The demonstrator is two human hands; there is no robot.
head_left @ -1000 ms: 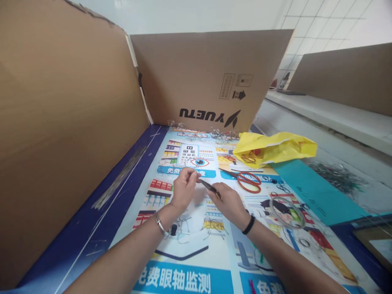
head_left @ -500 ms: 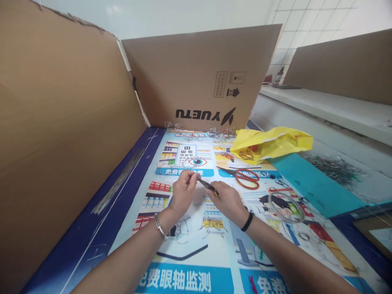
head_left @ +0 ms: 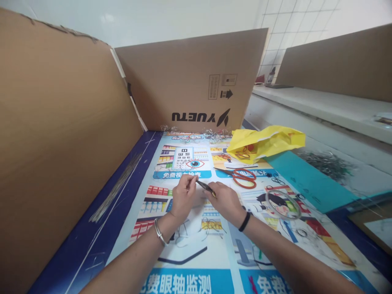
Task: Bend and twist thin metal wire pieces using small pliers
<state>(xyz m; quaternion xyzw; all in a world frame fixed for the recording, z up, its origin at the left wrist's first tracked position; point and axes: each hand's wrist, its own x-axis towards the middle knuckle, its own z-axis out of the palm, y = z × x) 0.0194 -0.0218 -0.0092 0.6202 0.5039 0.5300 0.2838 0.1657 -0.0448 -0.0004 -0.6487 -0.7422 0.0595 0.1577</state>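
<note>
My right hand [head_left: 225, 201] is wrapped round a slim pair of pliers [head_left: 206, 187] with dark pointed jaws and a touch of yellow at the handle. The jaws point left, toward the fingertips of my left hand [head_left: 184, 196]. Those fingers are pinched together at the tip of the pliers; what they hold is too small to make out. Loose thin wire pieces [head_left: 211, 228] lie on the printed sheet below my hands. Just beyond my right hand rest scissors [head_left: 245, 178] with red-orange handles, their blades pointing left.
A yellow bag [head_left: 266, 143] lies open at the back right, near a teal sheet [head_left: 309, 179] and a heap of wire bits [head_left: 329, 165]. A wire coil [head_left: 283, 204] sits at right. Straight wires [head_left: 116, 188] lie at left. Cardboard panels [head_left: 190, 81] stand behind and left.
The camera view has shifted slightly, moving the background left. Both hands keep nearly the same pose, with the pliers still at the left fingertips.
</note>
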